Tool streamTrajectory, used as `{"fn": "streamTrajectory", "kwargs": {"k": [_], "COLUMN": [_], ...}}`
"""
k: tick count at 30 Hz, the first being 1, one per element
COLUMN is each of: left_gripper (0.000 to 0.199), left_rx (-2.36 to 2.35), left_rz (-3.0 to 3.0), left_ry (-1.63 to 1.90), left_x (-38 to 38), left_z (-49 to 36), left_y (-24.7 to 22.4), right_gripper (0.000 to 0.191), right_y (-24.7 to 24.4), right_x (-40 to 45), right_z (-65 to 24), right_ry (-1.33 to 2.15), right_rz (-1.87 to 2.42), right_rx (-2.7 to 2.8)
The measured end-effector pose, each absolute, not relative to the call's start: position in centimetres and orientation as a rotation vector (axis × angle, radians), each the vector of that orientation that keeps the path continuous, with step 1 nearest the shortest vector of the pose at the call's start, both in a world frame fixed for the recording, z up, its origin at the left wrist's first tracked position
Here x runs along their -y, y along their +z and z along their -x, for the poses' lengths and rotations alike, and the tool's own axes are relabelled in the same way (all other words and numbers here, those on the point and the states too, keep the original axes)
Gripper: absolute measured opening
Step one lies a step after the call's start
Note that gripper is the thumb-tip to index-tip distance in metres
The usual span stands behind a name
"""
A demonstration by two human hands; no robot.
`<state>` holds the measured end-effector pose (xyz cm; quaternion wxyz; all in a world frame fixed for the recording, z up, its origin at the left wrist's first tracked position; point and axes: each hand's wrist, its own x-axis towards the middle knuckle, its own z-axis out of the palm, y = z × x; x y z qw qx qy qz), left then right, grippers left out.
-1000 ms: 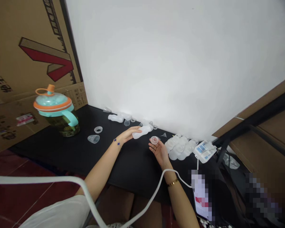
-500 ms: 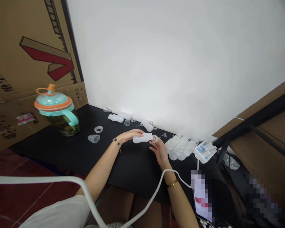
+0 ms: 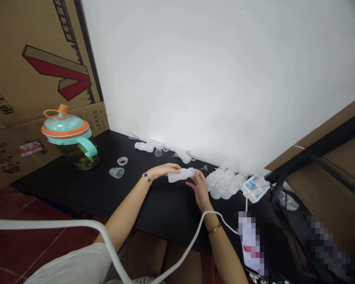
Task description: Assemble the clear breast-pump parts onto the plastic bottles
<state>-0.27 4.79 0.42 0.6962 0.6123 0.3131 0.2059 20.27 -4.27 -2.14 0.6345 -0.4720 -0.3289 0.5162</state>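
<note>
My left hand is closed around the body of a small translucent white feeding bottle, which lies sideways above the table. Pinched in the fingers of my right hand is a screw ring, seated against the bottle's neck; whether it is threaded on, I cannot tell. A loose white ring and a clear dome cap lie to the left of my hands. Just right of my right hand, several bottles with clear caps lie in a cluster. A small clear cone-shaped piece rests behind my right hand.
More bottles and clear parts lie along the white wall. A teal and orange drinking jug stands at the left. At the right are a white box and a phone. A white cable crosses in front.
The ring in my right hand has come up onto the bottle's neck, closing the visible gap. The bottle has shifted slightly right and down with my left hand.
</note>
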Motion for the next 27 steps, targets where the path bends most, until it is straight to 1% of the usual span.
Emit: {"fn": "streamTrajectory", "kwargs": {"k": [4, 11, 27], "left_gripper": [0.055, 0.054, 0.058], "left_rx": [-0.703, -0.696, -0.694], "left_rz": [-1.375, -1.419, -1.537], "left_ry": [0.447, 0.448, 0.399], "left_x": [-4.79, -5.02, -4.72], "left_z": [0.19, 0.09, -0.67], "left_y": [0.29, -0.11, -0.13], "right_gripper": [0.043, 0.044, 0.04], "right_y": [-2.08, -1.89, -1.83], "right_x": [4.33, 4.43, 4.4], "right_z": [-20.26, -20.2, -20.25], "right_ry": [1.167, 1.168, 1.155], "right_rz": [1.088, 1.104, 1.132], "right_rx": [0.768, 0.776, 0.806]}}
